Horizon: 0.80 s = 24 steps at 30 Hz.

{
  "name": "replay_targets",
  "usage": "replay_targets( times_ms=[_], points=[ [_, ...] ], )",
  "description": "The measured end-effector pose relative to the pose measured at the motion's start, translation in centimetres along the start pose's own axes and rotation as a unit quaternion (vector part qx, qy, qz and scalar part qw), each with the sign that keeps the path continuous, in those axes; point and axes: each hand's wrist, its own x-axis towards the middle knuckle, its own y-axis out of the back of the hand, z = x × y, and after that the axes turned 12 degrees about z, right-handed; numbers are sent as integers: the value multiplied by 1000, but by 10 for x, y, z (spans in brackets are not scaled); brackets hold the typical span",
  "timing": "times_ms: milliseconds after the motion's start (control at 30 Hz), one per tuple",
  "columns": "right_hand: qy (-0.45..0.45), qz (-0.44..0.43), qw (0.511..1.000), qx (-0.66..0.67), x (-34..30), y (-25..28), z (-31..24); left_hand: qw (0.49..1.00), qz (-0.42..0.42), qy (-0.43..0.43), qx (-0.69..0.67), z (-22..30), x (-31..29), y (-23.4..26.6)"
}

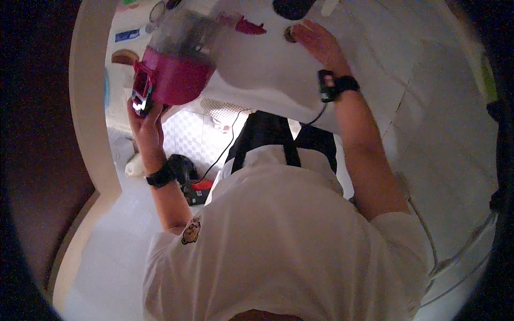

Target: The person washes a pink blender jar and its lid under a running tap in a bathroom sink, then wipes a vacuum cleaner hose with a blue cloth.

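Note:
My left hand (pixel 143 119) is closed around the handle of a magenta container with a clear smoky upper part (pixel 179 37), which looks like a vacuum cleaner's dust cup. It is held tilted above the left rim of a white washbasin (pixel 262 69). My right hand (pixel 318 45) reaches to the far part of the basin. Its fingers are stretched out, tips at a small round dark piece (pixel 289 35) that looks like the drain; whether they grip it is hard to see. A pink part with a toothed edge (pixel 250 25) lies left of it.
A dark rounded object (pixel 293 7) juts in at the far edge. On the left ledge are a blue packet (pixel 127 36), a brown curved item (pixel 125 56) and a ring-shaped thing (pixel 157 11). A black-and-red item (pixel 199 191) stands low left. A thin black cable (pixel 227 144) hangs below the basin.

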Motion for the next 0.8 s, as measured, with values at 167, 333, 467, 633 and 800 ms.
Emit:
replay_targets(
  times_ms=[167,333,467,633,800],
  points=[
    [81,10,958,-275,35,-73,1,1000,-16,3,26,-2,2,-2],
    [-153,197,872,-421,-5,17,-29,999,-35,-1,-22,2,-3,14],
    [164,321,830,-425,-28,56,-19,999,-27,-2,17,5,-7,28],
    [-199,228,947,107,13,-24,16,1000,-16,1,5,4,-9,30],
    [-158,217,944,191,44,-76,-13,998,-45,-8,52,9,-10,29]
  ],
)
